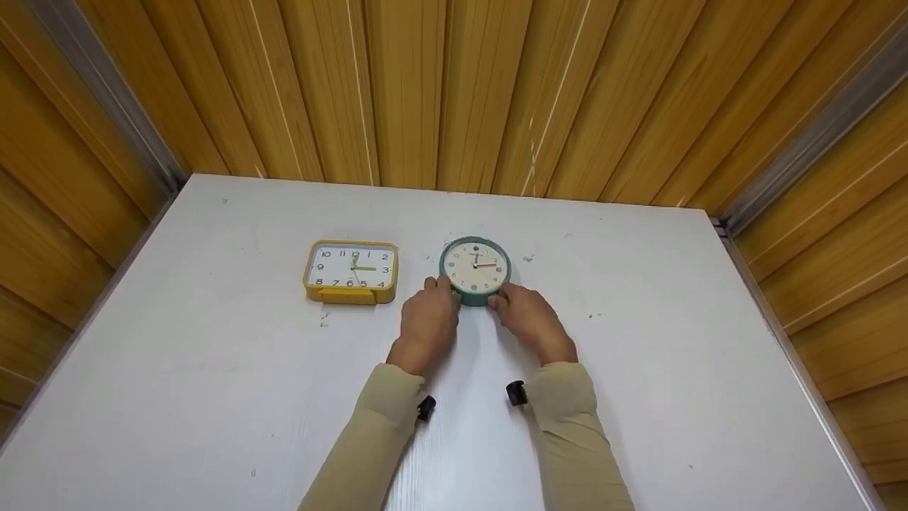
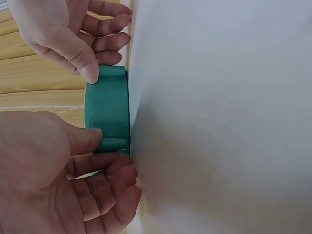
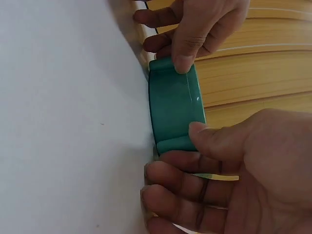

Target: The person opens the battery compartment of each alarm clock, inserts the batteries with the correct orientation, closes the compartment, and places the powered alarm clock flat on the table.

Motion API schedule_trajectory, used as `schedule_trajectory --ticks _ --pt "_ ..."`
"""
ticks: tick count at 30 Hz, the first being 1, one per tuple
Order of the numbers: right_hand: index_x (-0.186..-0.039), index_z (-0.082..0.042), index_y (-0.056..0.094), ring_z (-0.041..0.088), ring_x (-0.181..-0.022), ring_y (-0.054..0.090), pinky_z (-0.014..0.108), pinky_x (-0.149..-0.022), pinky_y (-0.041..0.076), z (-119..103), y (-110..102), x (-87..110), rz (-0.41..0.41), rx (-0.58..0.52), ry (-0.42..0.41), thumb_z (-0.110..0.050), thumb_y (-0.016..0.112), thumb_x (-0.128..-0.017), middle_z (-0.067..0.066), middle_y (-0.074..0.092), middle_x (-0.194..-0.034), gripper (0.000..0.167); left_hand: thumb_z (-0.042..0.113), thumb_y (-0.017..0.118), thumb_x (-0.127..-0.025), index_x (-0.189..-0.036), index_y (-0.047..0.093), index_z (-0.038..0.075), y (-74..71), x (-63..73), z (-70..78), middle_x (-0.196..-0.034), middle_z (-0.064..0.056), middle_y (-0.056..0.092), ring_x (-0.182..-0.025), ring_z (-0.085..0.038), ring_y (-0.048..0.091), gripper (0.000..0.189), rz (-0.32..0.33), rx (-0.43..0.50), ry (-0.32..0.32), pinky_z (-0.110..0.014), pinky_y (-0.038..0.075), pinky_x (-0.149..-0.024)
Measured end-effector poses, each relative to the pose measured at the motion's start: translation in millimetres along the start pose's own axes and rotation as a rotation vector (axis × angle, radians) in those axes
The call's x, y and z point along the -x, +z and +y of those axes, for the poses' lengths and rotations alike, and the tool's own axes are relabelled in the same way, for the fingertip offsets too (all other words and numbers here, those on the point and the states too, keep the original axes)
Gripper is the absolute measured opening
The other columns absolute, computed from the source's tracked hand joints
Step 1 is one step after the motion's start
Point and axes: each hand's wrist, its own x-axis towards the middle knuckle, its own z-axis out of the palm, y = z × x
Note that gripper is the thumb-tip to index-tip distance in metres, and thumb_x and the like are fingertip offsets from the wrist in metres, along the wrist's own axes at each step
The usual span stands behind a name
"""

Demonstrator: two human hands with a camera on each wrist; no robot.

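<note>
A round clock (image 1: 475,273) with a green case and a cream dial lies face up on the white table. My left hand (image 1: 430,316) grips its lower left edge, and my right hand (image 1: 530,317) holds the lower right edge. In the left wrist view the left thumb (image 2: 87,140) presses on the green case (image 2: 109,105), with the fingers bent beneath its foot. The right wrist view has the right thumb (image 3: 207,139) on the case's other end, fingers curled below it. The clock's underside is hidden.
To the left of the hands lies a yellow rectangular clock (image 1: 351,272) with a white dial. The white table (image 1: 234,397) has small scuff marks and ends at yellow wood-look panels (image 1: 440,92) at the back and sides.
</note>
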Motion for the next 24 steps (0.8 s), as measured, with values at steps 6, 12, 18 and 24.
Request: schedule_trajectory --ticks 6,12,18,24 --pt "-0.107 -0.008 0.064 0.027 -0.099 0.058 0.045 -0.090 0.047 6.8 5.0 8.4 0.001 -0.135 0.053 -0.025 0.059 -0.109 0.010 0.065 -0.104 0.018 0.024 0.061 -0.110 -0.135 0.061 -0.003 3.5 7.5 -3.7 -0.118 -0.014 0.061 -0.103 -0.025 0.068 0.037 0.006 0.129 -0.040 -0.042 0.059 -0.088" --pt "-0.100 -0.007 0.063 0.022 -0.086 0.055 0.037 -0.076 0.044 5.8 0.4 13.4 -0.002 -0.151 0.074 -0.028 0.064 -0.106 0.005 0.057 -0.087 0.021 0.027 0.065 -0.108 -0.135 0.062 -0.003 1.8 17.2 -4.6 -0.119 -0.014 0.059 -0.103 -0.024 0.063 0.041 0.002 0.184 -0.054 -0.042 0.057 -0.091" --pt "-0.105 -0.006 0.066 0.024 -0.087 0.057 0.040 -0.079 0.047 5.9 -6.0 19.1 0.001 -0.100 0.073 -0.028 0.064 -0.106 0.006 0.063 -0.090 0.023 0.032 0.069 -0.105 -0.134 0.063 -0.004 0.2 22.6 -1.0 -0.119 -0.014 0.061 -0.106 -0.027 0.063 0.046 -0.008 0.182 -0.040 -0.044 0.056 -0.091" --pt "-0.106 -0.004 0.068 0.024 -0.086 0.059 0.042 -0.079 0.050 -2.8 -4.8 22.5 0.069 -0.060 0.004 -0.027 0.066 -0.106 0.006 0.067 -0.093 0.023 0.034 0.072 -0.103 -0.132 0.064 -0.004 -2.8 25.4 0.4 -0.118 -0.015 0.063 -0.106 -0.028 0.063 0.049 -0.005 0.182 -0.041 -0.044 0.056 -0.092"
